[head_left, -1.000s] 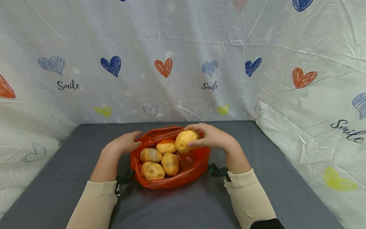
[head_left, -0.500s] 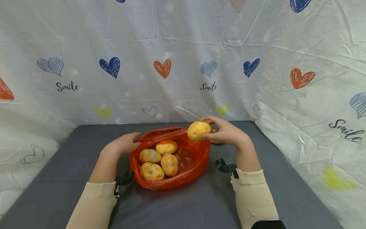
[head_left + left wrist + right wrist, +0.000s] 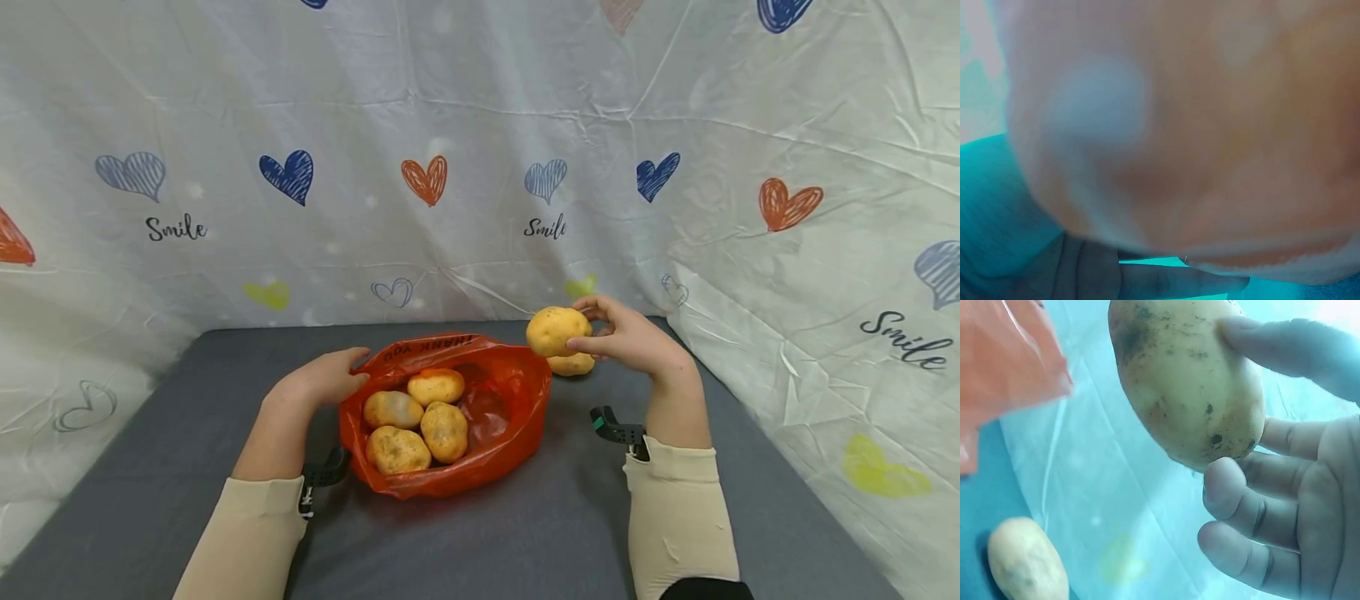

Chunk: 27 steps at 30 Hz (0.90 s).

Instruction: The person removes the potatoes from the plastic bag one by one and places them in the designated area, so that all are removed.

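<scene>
An open red plastic bag (image 3: 480, 477) sits mid-table, with several potatoes (image 3: 444, 433) showing inside. My left hand (image 3: 326, 377) holds the bag's left rim between thumb and fingers. Above the table, just past the bag's right rim, my right hand (image 3: 633, 340) grips one potato (image 3: 555, 330) between thumb and fingers. Dark specks mark that potato (image 3: 1188, 381) in the right wrist view, where two fingertips curl free below it. Another potato (image 3: 572, 366) lies on the table right of the bag, partly hidden behind the held one. A blurred, very close surface fills most of the left wrist view.
The grey tabletop (image 3: 480, 550) stretches to a white curtain (image 3: 480, 242) printed with hearts and "Smile" at the back and right. Tabletop shows in front of the bag and to the right of the right arm.
My right hand has carried the potato from over the bag out to the right, past its rim. This uncovers the potato on the table. The left hand and bag stay put.
</scene>
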### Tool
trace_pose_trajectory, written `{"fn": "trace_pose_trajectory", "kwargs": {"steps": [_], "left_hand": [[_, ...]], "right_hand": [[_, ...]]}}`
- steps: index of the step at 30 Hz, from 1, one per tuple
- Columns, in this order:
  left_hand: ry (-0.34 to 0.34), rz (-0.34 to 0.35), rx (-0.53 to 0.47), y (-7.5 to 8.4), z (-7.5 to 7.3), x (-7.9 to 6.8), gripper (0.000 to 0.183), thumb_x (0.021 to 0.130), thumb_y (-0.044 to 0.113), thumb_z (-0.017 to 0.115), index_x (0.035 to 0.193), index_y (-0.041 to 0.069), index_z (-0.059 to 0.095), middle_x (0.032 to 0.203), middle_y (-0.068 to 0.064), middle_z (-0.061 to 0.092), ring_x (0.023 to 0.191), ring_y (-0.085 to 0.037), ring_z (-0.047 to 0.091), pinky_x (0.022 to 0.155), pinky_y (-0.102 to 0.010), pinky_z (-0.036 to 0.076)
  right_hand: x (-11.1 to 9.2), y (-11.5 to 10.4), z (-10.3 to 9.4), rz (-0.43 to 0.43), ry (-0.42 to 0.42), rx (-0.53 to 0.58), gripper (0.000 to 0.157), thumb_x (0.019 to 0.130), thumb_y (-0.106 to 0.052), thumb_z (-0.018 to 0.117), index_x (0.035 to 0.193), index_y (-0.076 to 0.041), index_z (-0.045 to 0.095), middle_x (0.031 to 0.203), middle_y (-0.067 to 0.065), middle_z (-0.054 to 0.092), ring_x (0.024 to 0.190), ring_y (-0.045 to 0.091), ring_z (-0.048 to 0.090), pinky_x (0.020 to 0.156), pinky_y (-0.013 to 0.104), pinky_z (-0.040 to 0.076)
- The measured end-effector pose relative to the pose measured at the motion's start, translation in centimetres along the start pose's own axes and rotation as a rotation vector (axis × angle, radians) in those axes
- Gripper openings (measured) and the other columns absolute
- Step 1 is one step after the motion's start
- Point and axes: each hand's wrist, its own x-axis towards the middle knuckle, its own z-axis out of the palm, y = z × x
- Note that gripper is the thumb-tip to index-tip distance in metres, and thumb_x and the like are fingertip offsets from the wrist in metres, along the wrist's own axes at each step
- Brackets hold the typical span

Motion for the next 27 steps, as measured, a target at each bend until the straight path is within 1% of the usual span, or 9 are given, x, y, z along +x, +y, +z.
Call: {"fn": "trace_pose_trajectory", "kwargs": {"steps": [5,8,11,14,16,19,21,24,27], "left_hand": [[0.004,0.000,-0.010,0.1,0.0,-0.1,0.062,0.107,0.024,0.053,0.158,-0.003,0.031,0.156,-0.031,0.037,0.141,-0.050,0.037,0.109,-0.067,0.035],[0.006,-0.002,-0.010,0.0,0.1,0.0,0.062,0.107,0.024,0.054,0.158,-0.003,0.031,0.157,-0.030,0.037,0.141,-0.050,0.037,0.110,-0.067,0.035],[0.010,0.001,-0.004,0.0,0.2,-0.1,0.062,0.107,0.024,0.055,0.158,-0.003,0.032,0.156,-0.030,0.037,0.141,-0.050,0.037,0.110,-0.067,0.036],[0.016,0.005,-0.002,0.0,0.2,-0.1,0.063,0.106,0.024,0.057,0.157,-0.003,0.033,0.156,-0.031,0.038,0.141,-0.051,0.038,0.109,-0.067,0.036],[0.019,0.006,-0.003,0.0,0.1,-0.2,0.063,0.106,0.025,0.057,0.157,-0.003,0.033,0.155,-0.031,0.038,0.140,-0.051,0.038,0.109,-0.067,0.037],[0.019,0.005,-0.007,0.1,0.1,-0.2,0.064,0.106,0.025,0.057,0.157,-0.003,0.033,0.155,-0.031,0.039,0.140,-0.051,0.039,0.108,-0.067,0.037],[0.016,0.002,-0.010,0.0,0.1,-0.2,0.064,0.106,0.026,0.057,0.158,-0.003,0.033,0.154,-0.031,0.039,0.139,-0.051,0.039,0.108,-0.067,0.037],[0.009,-0.002,-0.015,0.1,0.0,-0.2,0.064,0.106,0.027,0.057,0.158,-0.003,0.033,0.154,-0.031,0.040,0.139,-0.050,0.040,0.108,-0.067,0.038],[0.005,-0.002,-0.011,0.1,0.0,-0.2,0.065,0.106,0.028,0.057,0.158,-0.003,0.032,0.154,-0.031,0.040,0.139,-0.050,0.040,0.108,-0.067,0.038]], "right_hand": [[-0.6,1.3,-1.2,0.032,0.054,-0.033,0.057,0.094,-0.031,0.078,0.138,-0.008,0.050,0.135,0.017,0.056,0.079,0.026,0.060,0.073,0.036,0.052],[-0.8,2.0,-1.6,0.055,0.082,-0.047,0.058,0.093,-0.032,0.078,0.139,-0.008,0.050,0.133,0.018,0.055,0.079,0.026,0.058,0.070,0.034,0.050],[-0.8,2.7,-1.9,0.078,0.098,-0.056,0.062,0.094,-0.031,0.077,0.143,-0.006,0.048,0.137,0.020,0.052,0.084,0.026,0.059,0.072,0.035,0.052],[-0.7,3.2,-2.0,0.104,0.119,-0.034,0.065,0.097,-0.025,0.074,0.148,-0.001,0.042,0.144,0.025,0.046,0.098,0.031,0.063,0.084,0.041,0.057],[-0.6,3.6,-2.0,0.124,0.135,-0.017,0.067,0.098,-0.019,0.072,0.152,0.001,0.037,0.147,0.029,0.041,0.107,0.037,0.064,0.092,0.047,0.056],[-0.6,4.4,-2.2,0.164,0.160,-0.041,0.069,0.099,-0.013,0.071,0.154,0.004,0.033,0.149,0.033,0.037,0.122,0.044,0.057,0.101,0.053,0.051],[-0.6,5.1,-2.4,0.191,0.173,-0.097,0.069,0.099,-0.014,0.070,0.154,0.005,0.033,0.149,0.033,0.039,0.126,0.046,0.053,0.102,0.056,0.048],[-0.5,6.0,-2.7,0.234,0.181,-0.179,0.069,0.099,-0.017,0.069,0.154,0.006,0.034,0.147,0.034,0.041,0.124,0.046,0.051,0.100,0.058,0.046],[-0.5,6.8,-2.8,0.275,0.177,-0.216,0.071,0.100,-0.018,0.067,0.155,0.008,0.031,0.144,0.038,0.044,0.116,0.045,0.058,0.096,0.058,0.047]]}}
